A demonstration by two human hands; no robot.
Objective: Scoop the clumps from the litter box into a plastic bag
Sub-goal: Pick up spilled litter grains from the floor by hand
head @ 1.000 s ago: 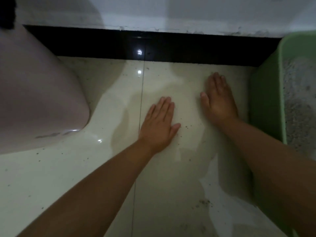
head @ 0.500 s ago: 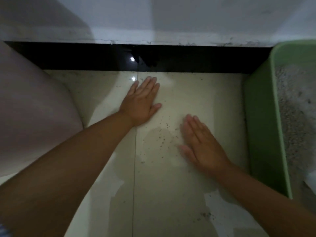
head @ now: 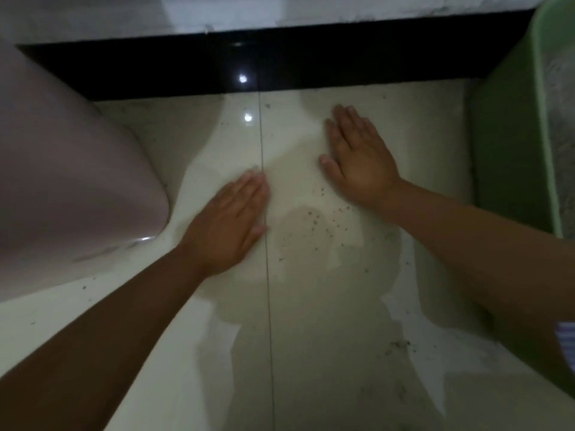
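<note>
A green litter box [head: 510,157] stands at the right edge of the view, with grey litter [head: 563,126] inside it. My left hand [head: 230,222] lies flat on the cream floor tile, fingers straight, holding nothing. My right hand [head: 357,157] also lies flat on the tile farther back, a short way left of the litter box, with nothing in it. Small dark litter grains [head: 320,219] are scattered on the tile between the two hands. No scoop and no plastic bag are in view.
A pale pink rounded fixture [head: 68,181] fills the left side. A black skirting strip [head: 249,60] runs along the white wall at the back. More grit [head: 395,346] lies on the tile nearer to me.
My left hand has slid back toward me from the skirting. My right hand has moved forward, away from me. The view has shifted a little.
</note>
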